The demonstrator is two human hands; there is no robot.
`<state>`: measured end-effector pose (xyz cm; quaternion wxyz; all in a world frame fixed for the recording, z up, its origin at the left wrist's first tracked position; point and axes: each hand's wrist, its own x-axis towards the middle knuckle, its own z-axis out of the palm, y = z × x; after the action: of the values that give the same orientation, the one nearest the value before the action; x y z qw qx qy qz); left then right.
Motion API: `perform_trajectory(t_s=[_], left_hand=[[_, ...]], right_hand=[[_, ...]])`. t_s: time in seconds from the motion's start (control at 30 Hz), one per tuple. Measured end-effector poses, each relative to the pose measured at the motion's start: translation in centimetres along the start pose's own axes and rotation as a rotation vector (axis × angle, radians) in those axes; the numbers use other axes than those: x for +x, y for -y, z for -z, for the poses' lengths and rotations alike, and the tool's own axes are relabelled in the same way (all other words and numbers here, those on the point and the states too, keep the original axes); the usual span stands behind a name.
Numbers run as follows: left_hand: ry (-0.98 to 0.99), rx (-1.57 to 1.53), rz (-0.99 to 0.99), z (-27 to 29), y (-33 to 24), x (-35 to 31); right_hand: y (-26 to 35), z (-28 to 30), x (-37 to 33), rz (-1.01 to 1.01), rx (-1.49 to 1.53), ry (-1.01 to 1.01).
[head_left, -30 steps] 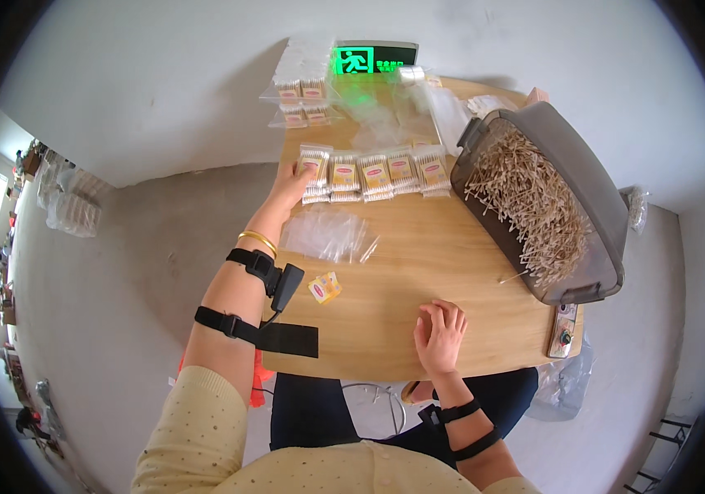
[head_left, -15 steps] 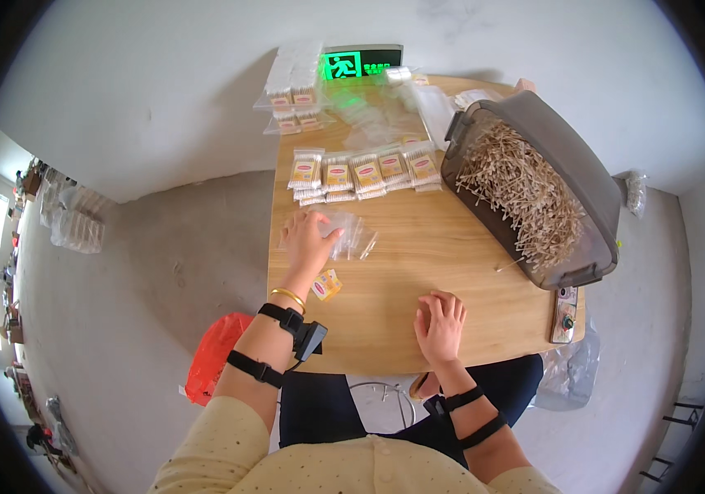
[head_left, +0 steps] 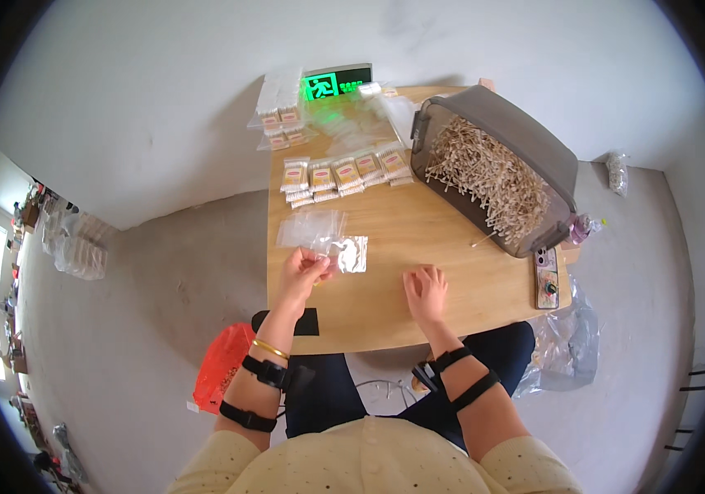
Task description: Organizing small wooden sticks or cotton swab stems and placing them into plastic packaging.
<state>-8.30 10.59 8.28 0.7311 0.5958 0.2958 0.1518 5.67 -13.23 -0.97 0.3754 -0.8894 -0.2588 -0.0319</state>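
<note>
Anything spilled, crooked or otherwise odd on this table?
One stick lies loose on the table, just outside the tilted grey bin of sticks. A phone sits at the table's right edge. Otherwise nothing stands out: packets lie in rows, and the left hand holds a clear bag.

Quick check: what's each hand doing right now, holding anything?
Left hand: pinching a clear plastic bag at its edge.
Right hand: open, flat on the table, holding nothing.
</note>
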Motion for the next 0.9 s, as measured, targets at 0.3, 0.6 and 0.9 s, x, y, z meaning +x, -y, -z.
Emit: perform_trajectory(t_s=[0.3,0.6,0.9], left_hand=[[-0.071,-0.027,0.040,0.6,1.0,-7.3],[-0.079,0.613,-0.287,0.4,1.3,-10.6],[0.054,0.593,-0.300,0.2,0.3,-14.0]], right_hand=[[8.0,2.3,-0.9,-0.347,1.025,0.755],[10.3,3.2,-2.7,-0.108,0.724,0.604],[14.2,5.6,-4.8,0.134,0.615,0.731]])
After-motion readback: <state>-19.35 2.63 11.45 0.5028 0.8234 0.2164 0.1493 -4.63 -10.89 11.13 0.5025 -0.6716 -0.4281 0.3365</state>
